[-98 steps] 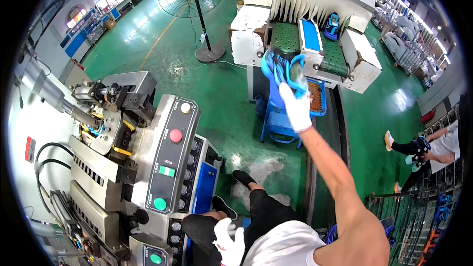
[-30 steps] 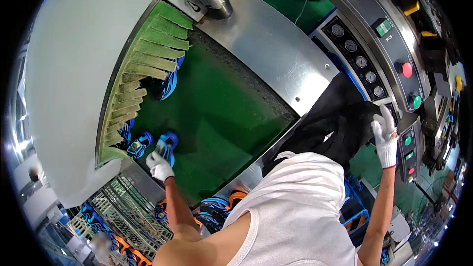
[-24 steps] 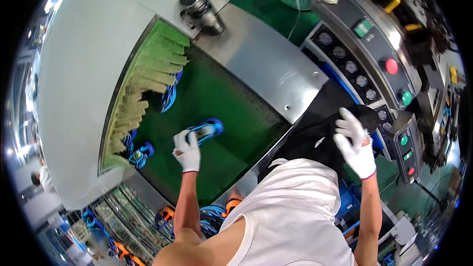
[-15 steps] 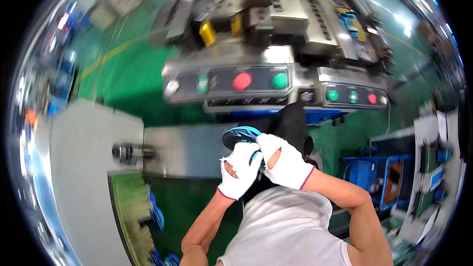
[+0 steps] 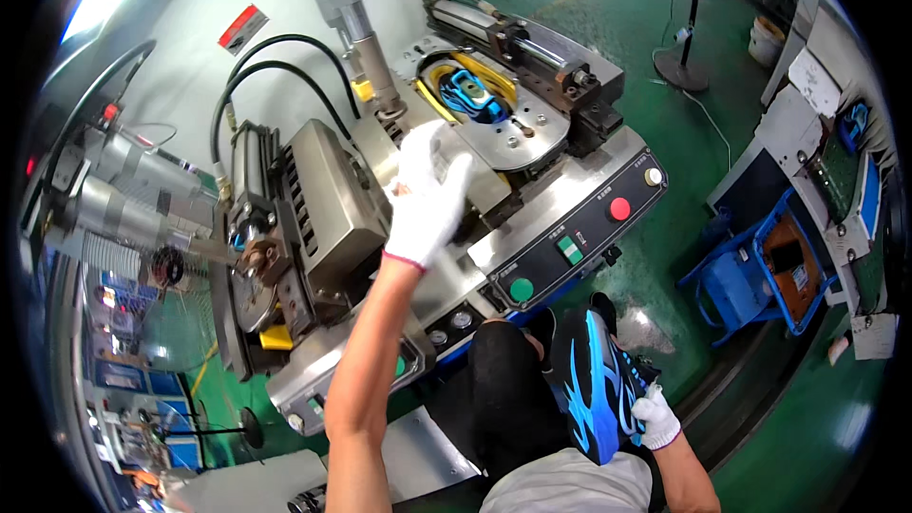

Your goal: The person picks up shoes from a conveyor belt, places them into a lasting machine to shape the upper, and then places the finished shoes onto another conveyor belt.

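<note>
Two blue-and-black shoe uppers show: one (image 5: 478, 95) sits clamped in the yellow-ringed mould at the machine's (image 5: 532, 228) far edge, one (image 5: 594, 385) hangs below the control panel (image 5: 579, 237), grasped by the right hand (image 5: 654, 416). The left hand (image 5: 427, 195), fingers released and spread, hovers over the machine's middle.

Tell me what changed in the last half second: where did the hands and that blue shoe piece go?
The two hands have parted. The left hand went up and out over the machine, open, toward the blue piece clamped in its fixture. The right hand dropped to the person's side, alone gripping the blue-and-black shoe upper both hands held before. The view swung too. Both hands stay gloved in white.
</note>
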Tool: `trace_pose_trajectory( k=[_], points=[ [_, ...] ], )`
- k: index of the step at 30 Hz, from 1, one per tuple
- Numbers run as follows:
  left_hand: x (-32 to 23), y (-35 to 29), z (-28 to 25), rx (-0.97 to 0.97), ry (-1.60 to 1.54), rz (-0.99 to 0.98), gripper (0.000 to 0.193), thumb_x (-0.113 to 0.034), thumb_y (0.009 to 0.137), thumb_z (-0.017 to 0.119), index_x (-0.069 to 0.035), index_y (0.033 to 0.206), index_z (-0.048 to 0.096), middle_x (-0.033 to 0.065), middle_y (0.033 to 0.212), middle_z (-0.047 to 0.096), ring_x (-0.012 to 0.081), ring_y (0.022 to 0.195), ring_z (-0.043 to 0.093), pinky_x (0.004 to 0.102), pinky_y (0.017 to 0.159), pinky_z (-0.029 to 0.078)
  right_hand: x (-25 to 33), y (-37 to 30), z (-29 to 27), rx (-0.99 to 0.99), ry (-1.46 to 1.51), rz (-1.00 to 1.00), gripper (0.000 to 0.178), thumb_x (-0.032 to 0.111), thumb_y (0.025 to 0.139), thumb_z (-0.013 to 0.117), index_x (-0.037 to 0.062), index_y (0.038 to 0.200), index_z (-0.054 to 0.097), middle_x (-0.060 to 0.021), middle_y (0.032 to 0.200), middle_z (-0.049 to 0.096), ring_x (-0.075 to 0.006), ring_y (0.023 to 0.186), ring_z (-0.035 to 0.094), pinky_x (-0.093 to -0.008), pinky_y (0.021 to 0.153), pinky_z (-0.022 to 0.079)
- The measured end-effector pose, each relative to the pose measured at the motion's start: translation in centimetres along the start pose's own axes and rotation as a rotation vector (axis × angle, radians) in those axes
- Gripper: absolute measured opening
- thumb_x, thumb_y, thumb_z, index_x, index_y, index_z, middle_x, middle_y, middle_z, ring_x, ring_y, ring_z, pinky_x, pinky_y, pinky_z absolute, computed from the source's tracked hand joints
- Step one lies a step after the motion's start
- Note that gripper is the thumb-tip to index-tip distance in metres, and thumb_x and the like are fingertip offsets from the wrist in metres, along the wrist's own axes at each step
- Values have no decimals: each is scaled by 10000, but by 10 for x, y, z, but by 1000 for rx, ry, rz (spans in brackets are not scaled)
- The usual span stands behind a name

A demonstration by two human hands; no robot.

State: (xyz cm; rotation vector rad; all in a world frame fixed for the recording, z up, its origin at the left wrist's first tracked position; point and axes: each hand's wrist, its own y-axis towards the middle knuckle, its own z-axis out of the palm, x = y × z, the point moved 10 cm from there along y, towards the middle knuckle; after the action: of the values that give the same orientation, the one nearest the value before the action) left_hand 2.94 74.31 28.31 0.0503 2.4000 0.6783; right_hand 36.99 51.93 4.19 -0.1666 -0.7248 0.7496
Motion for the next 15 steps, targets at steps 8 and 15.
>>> trace_pose_trajectory(
  k=[8, 15],
  points=[
    [145, 174, 118, 42, 192, -87, 531, -255, 954, 686, 20, 1400, 599, 223, 1394, 635, 313, 1253, 631, 374, 1081, 481, 36, 52, -45, -187, 27, -86, 860, 55, 791, 818, -3, 1541, 401, -75, 1391, 611, -195, 1231, 602, -362, 1074, 491],
    [195, 204, 135, -97, 337, -206, 236, -242, 1029, 631, -164, 1218, 747, 128, 1149, 759, 248, 1067, 711, 369, 973, 522, 43, 38, -58, -332, -1, -144, 698, 8, 807, 797, -5, 1451, 529, -30, 1238, 674, -136, 1054, 636, -315, 909, 543]
  ],
)
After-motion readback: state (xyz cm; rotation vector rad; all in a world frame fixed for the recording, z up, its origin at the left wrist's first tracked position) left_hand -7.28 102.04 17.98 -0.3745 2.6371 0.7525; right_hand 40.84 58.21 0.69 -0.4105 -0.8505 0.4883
